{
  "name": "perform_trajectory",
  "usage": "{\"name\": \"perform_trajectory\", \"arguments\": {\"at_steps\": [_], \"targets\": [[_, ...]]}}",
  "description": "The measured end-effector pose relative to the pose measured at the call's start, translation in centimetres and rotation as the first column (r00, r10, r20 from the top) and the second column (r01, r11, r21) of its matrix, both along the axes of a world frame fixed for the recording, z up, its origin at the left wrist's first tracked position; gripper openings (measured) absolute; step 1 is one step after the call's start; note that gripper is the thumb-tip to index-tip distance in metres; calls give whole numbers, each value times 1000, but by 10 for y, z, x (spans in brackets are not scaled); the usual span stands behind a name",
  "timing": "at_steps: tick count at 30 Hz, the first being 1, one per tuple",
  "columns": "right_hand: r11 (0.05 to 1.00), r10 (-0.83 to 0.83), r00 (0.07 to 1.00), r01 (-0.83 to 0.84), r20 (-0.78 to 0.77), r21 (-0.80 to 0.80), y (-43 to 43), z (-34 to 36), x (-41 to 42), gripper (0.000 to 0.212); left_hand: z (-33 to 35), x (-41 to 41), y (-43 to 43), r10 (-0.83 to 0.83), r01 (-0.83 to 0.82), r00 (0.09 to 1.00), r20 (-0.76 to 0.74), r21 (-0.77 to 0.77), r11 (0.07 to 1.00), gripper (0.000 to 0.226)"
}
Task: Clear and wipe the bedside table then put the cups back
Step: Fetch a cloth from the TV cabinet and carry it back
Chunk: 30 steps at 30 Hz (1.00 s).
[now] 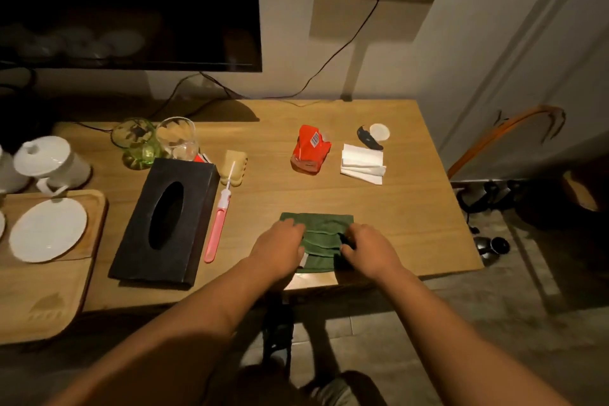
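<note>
Left hand [280, 249] rests flat on folded green cloth [324, 224], near edge of wooden table [395, 208]; right hand [369, 250] pinches fold. Nothing cleared (green glass cup [136, 142], clear glass cup [178, 138] far left); wiping not begun.

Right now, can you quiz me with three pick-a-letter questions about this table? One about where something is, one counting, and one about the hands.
1. Where does the pink-handled brush lie?
A) beside the black tissue box
B) on a white saucer
C) on the floor

2. How many drinking glasses stand behind that box?
A) one
B) two
C) four

3. What are the left hand and right hand doing?
A) lifting a mug
B) holding the red packet
C) touching the green cloth

Answers:
A, the brush lies along the box's right side.
B, a green glass and a clear glass stand together.
C, both hands rest on the cloth.
</note>
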State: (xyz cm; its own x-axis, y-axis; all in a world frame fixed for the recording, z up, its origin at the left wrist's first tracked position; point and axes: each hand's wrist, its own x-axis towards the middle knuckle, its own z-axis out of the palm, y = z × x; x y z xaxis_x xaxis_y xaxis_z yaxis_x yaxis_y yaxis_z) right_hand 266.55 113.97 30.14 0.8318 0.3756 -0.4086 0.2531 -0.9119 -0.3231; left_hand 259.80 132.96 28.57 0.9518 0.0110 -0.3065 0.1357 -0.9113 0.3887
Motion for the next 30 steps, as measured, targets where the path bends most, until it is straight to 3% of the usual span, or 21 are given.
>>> {"name": "perform_trajectory", "arguments": {"at_steps": [4, 7, 11, 16, 20, 23, 30], "targets": [[995, -96, 995, 96, 19, -25, 9, -17, 29, 20, -12, 29, 9, 69, -69, 998, 8, -58, 996, 26], [989, -119, 993, 118, -8, -92, 12, -27, 40, 27, -19, 40, 8, 51, -52, 998, -41, -33, 998, 28], [995, -51, 998, 49, -22, -81, 10, -38, 32, 44, -28, 35, 0, 2, -1, 996, -94, 20, 1000, 46], [997, 72, 997, -71, -38, 15, 1, -46, 17, 55, -35, 18, -6, -19, 22, 999, -41, 59, 998, 64], [994, 65, 996, -70, 64, 85, -5, -50, 13, 25, -37, 10, -17, 3, -11, 998, 55, 152, 988, 45], [991, 43, 999, -47, 31, 122, -5, -50, 18, 6, -33, 13, -21, 26, -37, 998, 63, 179, 983, 26], [969, 97, 992, -112, 82, 219, -11, -37, 29, 5, -7, 11, -28, 44, -69, 990, 133, 186, 980, 22]]}}
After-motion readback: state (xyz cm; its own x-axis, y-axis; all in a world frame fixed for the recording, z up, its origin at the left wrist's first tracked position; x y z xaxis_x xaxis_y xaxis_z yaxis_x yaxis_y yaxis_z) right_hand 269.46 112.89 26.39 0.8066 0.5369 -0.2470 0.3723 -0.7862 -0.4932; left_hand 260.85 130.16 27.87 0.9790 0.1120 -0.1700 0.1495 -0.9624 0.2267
